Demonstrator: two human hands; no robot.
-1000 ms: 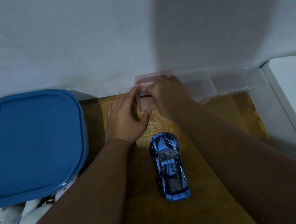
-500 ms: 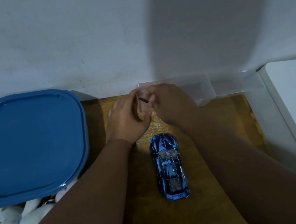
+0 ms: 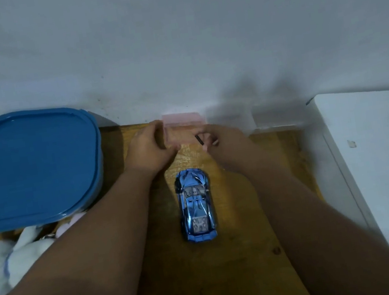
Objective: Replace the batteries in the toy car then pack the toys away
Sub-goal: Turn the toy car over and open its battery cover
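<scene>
The blue lid (image 3: pixel 30 165) ran off the left edge. Below the lid, a white plush toy (image 3: pixel 7 258) was partly hidden and cut off too.

1. The scene is dim, with a cool blue-grey cast over the wall (image 3: pixel 170 36).
2. A soft, broad shadow darkens the wall above the far right corner of the table (image 3: pixel 247 279).
3. The toy car (image 3: pixel 195 204) shows bright glints on its chrome-blue body.
4. The right hand (image 3: pixel 226 146) and the clear box (image 3: pixel 229 118) by the far edge are smeared with blur.
5. Wide-angle bending curves the blue lid (image 3: pixel 30 165) and the white surface (image 3: pixel 380 156) at the frame's sides.
</scene>
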